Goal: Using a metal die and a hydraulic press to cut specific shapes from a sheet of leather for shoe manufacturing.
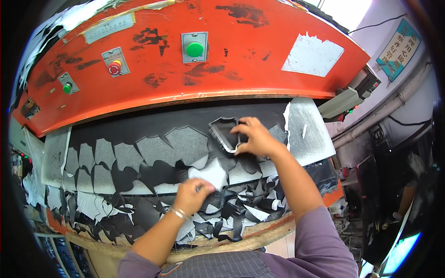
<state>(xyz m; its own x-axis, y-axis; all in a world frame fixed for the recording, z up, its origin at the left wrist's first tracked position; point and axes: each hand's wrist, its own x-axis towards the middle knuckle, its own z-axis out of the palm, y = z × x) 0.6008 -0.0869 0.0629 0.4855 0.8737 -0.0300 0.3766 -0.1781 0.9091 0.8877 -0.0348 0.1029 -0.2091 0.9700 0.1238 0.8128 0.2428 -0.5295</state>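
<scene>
My right hand (257, 137) grips a metal cutting die (224, 142), a hollow frame with a pale edge, between thumb and fingers. The die is over the black sheet material (181, 116), near its cut edge; whether it touches the sheet is hard to make out. Closer to me, my left hand (193, 197) pinches a white-faced cut piece (211, 174), slightly blurred, between thumb and fingers. Left of the die, a row of cut-out gaps in the sheet shows the grey-white board (313, 132) underneath.
A large orange press beam (162, 69) with green buttons (194, 49) and a red stop button (115, 68) spans the far side. Black and white offcuts (241, 208) pile along the near edge, above a wooden rail (199, 255). A pipe (384, 113) runs along the right wall.
</scene>
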